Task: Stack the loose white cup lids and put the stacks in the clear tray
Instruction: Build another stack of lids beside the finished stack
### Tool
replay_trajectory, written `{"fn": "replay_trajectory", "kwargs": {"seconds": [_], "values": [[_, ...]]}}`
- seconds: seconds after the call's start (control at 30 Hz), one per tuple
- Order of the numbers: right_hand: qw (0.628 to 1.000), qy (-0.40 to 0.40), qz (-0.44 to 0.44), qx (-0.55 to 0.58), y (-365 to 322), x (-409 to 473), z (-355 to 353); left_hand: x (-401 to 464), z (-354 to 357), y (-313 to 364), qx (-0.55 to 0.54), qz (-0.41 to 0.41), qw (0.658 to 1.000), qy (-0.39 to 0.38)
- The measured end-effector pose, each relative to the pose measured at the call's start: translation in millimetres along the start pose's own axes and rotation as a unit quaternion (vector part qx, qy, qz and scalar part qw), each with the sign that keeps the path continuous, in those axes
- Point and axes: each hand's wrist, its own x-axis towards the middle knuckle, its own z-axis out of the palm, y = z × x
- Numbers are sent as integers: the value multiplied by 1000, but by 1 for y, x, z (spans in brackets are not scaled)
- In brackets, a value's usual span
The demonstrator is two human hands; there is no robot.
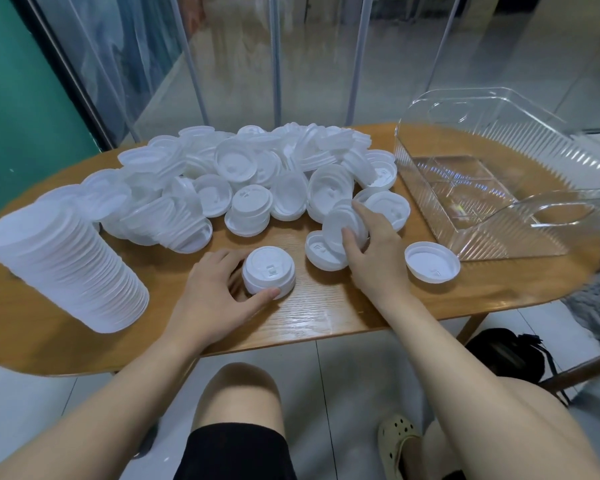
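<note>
A heap of loose white cup lids [250, 168] covers the far middle of the wooden table [312, 313]. At the left a tall leaning stack of lids [66, 268] stands on the table. My left hand [215, 289] holds a short stack of lids [268, 273] near the front edge, thumb and fingers curled round its sides. My right hand [371, 247] pinches a tilted lid [340, 223] at the heap's right edge. The clear tray [430, 188] sits at the right with nothing inside it.
One upturned lid [432, 262] lies alone between my right hand and the tray. Another lid [321, 252] lies under the pinched one. A black bag [503, 351] sits on the floor under the table's right end. My knees are below the front edge.
</note>
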Motion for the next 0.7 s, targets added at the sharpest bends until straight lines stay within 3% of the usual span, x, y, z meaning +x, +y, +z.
{"fn": "replay_trajectory", "kwargs": {"seconds": [0.33,0.7], "values": [[991,-63,-17,-113,11,4,-5,0,-2,2,-4,2,1000,1],[996,-36,-33,-75,3,7,-9,-1,-4,4,-16,-4,1000,-5]]}}
